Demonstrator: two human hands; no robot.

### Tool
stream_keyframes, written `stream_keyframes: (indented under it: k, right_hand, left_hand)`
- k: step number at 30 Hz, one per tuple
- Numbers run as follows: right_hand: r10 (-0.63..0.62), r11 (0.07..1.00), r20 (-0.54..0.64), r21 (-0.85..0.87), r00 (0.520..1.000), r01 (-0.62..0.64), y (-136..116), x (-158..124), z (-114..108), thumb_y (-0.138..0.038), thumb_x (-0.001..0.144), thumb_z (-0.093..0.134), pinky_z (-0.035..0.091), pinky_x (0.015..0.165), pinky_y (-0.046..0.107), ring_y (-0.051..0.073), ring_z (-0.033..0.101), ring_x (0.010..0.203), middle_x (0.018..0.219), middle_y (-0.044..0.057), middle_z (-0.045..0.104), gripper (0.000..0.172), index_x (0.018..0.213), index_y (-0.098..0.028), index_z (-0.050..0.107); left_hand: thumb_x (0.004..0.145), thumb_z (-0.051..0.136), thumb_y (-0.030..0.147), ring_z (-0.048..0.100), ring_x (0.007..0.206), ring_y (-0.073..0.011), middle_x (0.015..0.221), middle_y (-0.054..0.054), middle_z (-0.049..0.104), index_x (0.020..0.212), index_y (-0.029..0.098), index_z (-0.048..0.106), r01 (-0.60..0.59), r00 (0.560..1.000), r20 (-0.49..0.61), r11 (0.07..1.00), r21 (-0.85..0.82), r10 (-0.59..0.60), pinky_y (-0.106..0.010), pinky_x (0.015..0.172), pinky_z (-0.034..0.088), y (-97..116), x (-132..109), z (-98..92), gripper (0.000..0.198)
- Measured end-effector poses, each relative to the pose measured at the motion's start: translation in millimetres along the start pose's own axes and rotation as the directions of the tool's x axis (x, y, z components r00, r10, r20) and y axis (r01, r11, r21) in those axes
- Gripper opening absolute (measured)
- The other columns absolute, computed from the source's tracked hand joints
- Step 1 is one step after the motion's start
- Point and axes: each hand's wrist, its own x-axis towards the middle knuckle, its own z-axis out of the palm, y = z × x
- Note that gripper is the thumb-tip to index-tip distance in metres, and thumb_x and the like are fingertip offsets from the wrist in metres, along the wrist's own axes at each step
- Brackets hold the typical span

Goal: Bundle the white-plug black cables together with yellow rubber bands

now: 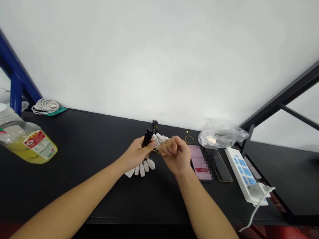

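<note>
My left hand (137, 152) is closed around a bundle of black cables with white connectors (143, 168); several white plugs fan out below the hand and black cable ends (154, 126) stick up above it. My right hand (176, 153) is a fist touching the left one, pinching a thin yellow tie (188, 138) that loops around the bundle. Both hands hover just above the black table (89, 157), near its middle.
A phone (201, 163) with a lit screen and a second dark phone (223, 169) lie right of my hands. A white power strip (245, 175), a clear plastic bag (221, 132), a plastic bottle (23, 138) at left, a coiled white cable (45, 106).
</note>
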Motion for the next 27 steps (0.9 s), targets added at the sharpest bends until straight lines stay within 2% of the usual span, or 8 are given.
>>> stream_keyframes:
  k: [3,8,11,14,16,19,23,27]
  right_hand:
    - [0.128,0.974,-0.17,0.206,0.977,-0.092,4.3,5.1,-0.2,-0.027,0.078,0.059,0.026,0.043,0.024,0.009,0.019,0.042,0.052,-0.006,0.044,0.009,0.076,-0.021,0.066]
    - [0.153,0.981,-0.285,0.161,0.946,-0.11,14.0,4.8,-1.4,-0.014,0.078,0.062,0.025,0.036,0.02,0.004,0.017,0.039,0.097,-0.001,0.075,0.026,0.099,-0.025,0.071]
    - [0.182,0.982,-0.264,0.103,0.947,-0.16,17.1,3.5,-1.4,-0.03,0.081,0.074,0.031,0.036,0.018,0.001,0.028,0.039,0.117,0.003,0.074,0.024,0.104,-0.026,0.073]
    - [0.147,0.989,-0.187,0.013,0.971,-0.147,13.3,2.9,-2.8,-0.047,0.068,0.085,0.042,0.04,0.019,0.002,0.043,0.042,0.125,0.006,0.071,0.045,0.106,-0.027,0.075]
    - [0.092,0.99,-0.13,-0.091,0.987,-0.104,7.0,2.5,-4.1,-0.049,0.058,0.09,0.048,0.045,0.024,0.006,0.053,0.046,0.119,0.007,0.073,0.054,0.105,-0.026,0.077]
    - [0.027,0.954,-0.073,-0.297,0.997,-0.048,-4.0,1.0,-3.1,-0.042,0.058,0.092,0.05,0.05,0.027,0.012,0.06,0.054,0.099,0.006,0.078,0.046,0.099,-0.024,0.079]
    - [-0.008,0.827,-0.02,-0.562,1.0,-0.004,-14.1,-1.7,5.7,-0.037,0.062,0.09,0.051,0.063,0.031,0.019,0.066,0.071,0.08,0.004,0.075,0.029,0.083,-0.021,0.079]
    - [-0.101,0.409,0.114,-0.901,0.988,0.146,-18.5,-4.4,13.2,-0.044,0.06,0.09,0.048,0.066,0.032,0.019,0.059,0.07,0.073,0.002,0.066,0.034,0.073,-0.021,0.069]
  left_hand:
    - [0.085,0.062,0.045,0.031,0.045,-0.0057,0.054,0.01,0.034,0.082,0.018,0.054,0.015,0.999,0.049,0.989,-0.145,-0.008,-0.022,0.048,0.029,2.4,-3.1,7.8,0.028]
    - [0.077,0.066,0.029,0.036,0.049,-0.0063,0.061,0.008,0.041,0.088,0.017,0.056,-0.03,0.998,0.044,0.992,-0.127,0.035,-0.022,0.051,0.032,3.1,-5.7,6.1,0.018]
    - [0.079,0.067,0.028,0.046,0.057,-0.0096,0.069,0.004,0.05,0.093,0.018,0.058,-0.113,0.993,0.022,0.993,0.027,0.112,-0.024,0.057,0.038,3.8,-8.7,3.8,0.019]
    - [0.091,0.057,0.039,0.052,0.065,-0.0134,0.075,0.0,0.057,0.091,0.019,0.06,-0.181,0.983,0.026,0.963,0.201,0.179,-0.027,0.062,0.04,7.2,-12.5,4.8,0.021]
    - [0.095,0.051,0.044,0.054,0.066,-0.0154,0.074,-0.001,0.06,0.091,0.02,0.061,-0.197,0.98,0.055,0.935,0.296,0.189,-0.028,0.063,0.04,10.5,-14.2,6.2,0.026]
    - [0.097,0.047,0.046,0.057,0.064,-0.0177,0.073,-0.002,0.063,0.1,0.021,0.062,-0.186,0.982,0.118,0.891,0.415,0.15,-0.029,0.062,0.039,14.0,-15.8,8.3,0.03]
    - [0.097,0.046,0.042,0.062,0.067,-0.0224,0.077,-0.004,0.067,0.115,0.02,0.059,-0.203,0.979,0.141,0.827,0.524,0.151,-0.031,0.063,0.041,12.2,-17.6,11.4,0.031]
    - [0.092,0.05,0.028,0.067,0.085,-0.0264,0.1,-0.008,0.071,0.12,0.023,0.056,-0.21,0.977,0.146,0.812,0.545,0.154,-0.033,0.071,0.045,5.8,-18.8,13.7,0.029]
